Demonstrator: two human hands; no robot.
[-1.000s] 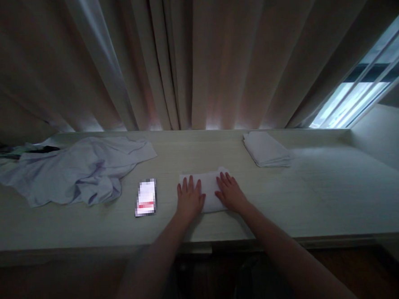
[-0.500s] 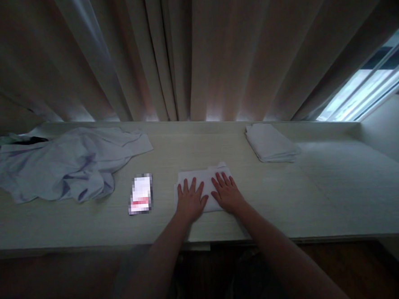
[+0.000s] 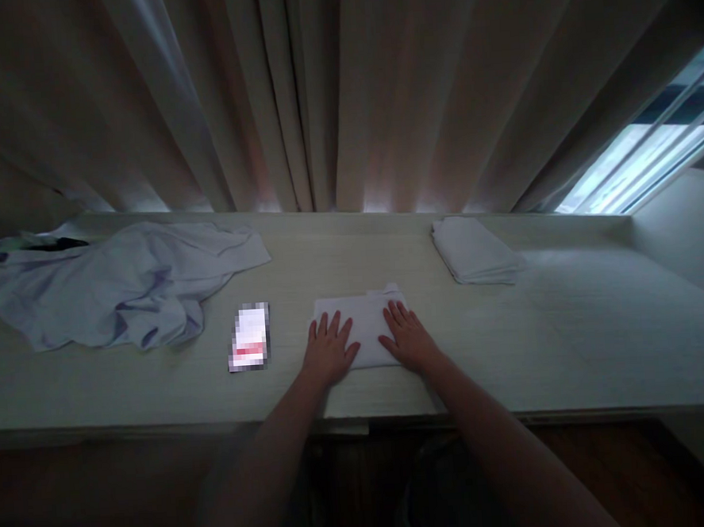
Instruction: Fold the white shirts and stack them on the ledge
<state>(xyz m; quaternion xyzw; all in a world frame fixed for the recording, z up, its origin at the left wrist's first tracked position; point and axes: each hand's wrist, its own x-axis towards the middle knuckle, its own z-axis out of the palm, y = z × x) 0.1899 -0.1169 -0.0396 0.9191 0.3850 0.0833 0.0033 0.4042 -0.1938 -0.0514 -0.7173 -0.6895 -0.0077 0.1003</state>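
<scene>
A white folded garment (image 3: pixel 366 330), perhaps a shirt, lies flat near the front of the table, with a small flap sticking out at its far right corner. My left hand (image 3: pixel 329 349) rests palm down on its left side, fingers spread. On its right side, my right hand (image 3: pixel 410 337) also lies flat with the fingers apart. Parts of the folded cloth are hidden under both hands.
To the left, a crumpled pile of white clothing (image 3: pixel 120 285) spreads over the table (image 3: pixel 513 357). A phone (image 3: pixel 249 337), its screen blurred, lies between pile and hands. A folded white cloth (image 3: pixel 476 252) sits at the back right. Curtains (image 3: pixel 413 93) hang behind.
My hands have slid apart toward the left and right sides of the folded garment, baring more of its middle. Both stay flat on it.
</scene>
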